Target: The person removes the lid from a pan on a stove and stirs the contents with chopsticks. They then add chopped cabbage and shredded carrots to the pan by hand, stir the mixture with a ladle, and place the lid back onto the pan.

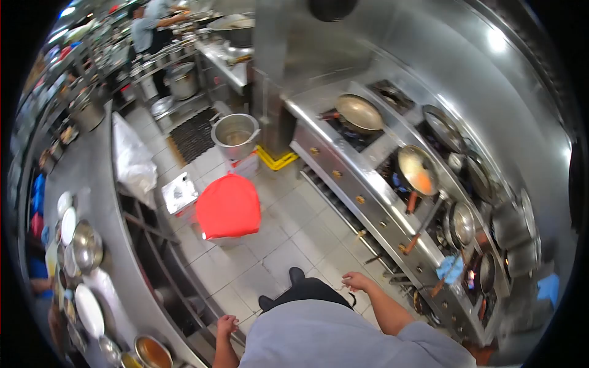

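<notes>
Low beside my body, my left hand (227, 325) hangs near the steel counter (132, 270), its fingers loosely curled and their grip too small to make out. My right hand (356, 281) is held out over the tiled floor, fingers apart and nothing in it. To the right runs a gas stove (343, 178). On it, a pan (417, 168) holds yellow and orange food, with a ladle (426, 224) lying near it. Another pan (359, 113) sits farther back. A blue cloth (450, 270) lies by the front burners.
A red-covered stool or bin (228, 207) stands on the floor ahead, with a large pot (235, 136) behind it. Plates (89, 310) and a steel bowl (86, 246) are on the left counter. Another person (142, 32) works at the far left back.
</notes>
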A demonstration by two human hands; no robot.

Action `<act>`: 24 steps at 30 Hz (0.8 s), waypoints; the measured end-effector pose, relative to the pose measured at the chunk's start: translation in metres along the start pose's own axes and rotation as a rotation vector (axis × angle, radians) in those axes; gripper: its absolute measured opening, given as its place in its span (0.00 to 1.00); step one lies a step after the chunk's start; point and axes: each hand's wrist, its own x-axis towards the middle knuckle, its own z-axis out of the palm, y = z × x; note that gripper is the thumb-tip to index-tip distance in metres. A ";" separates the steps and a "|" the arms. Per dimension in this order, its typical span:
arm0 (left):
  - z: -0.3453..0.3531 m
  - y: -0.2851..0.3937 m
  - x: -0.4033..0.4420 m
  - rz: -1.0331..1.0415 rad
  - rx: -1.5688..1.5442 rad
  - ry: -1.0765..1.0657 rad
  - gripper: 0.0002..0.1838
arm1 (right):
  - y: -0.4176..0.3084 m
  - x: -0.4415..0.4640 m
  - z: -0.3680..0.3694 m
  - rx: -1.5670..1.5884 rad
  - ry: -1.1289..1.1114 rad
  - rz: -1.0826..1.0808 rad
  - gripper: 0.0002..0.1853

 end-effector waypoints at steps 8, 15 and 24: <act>0.016 0.001 -0.026 0.099 -0.231 0.160 0.16 | -0.009 0.092 -0.035 0.027 -0.200 0.004 0.11; 0.063 -0.017 -0.084 0.014 -0.321 0.293 0.14 | -0.139 0.168 -0.046 -0.203 -0.287 -0.016 0.15; 0.151 -0.087 -0.138 -0.085 -0.614 0.584 0.14 | -0.291 0.217 0.033 -0.505 -0.403 -0.230 0.17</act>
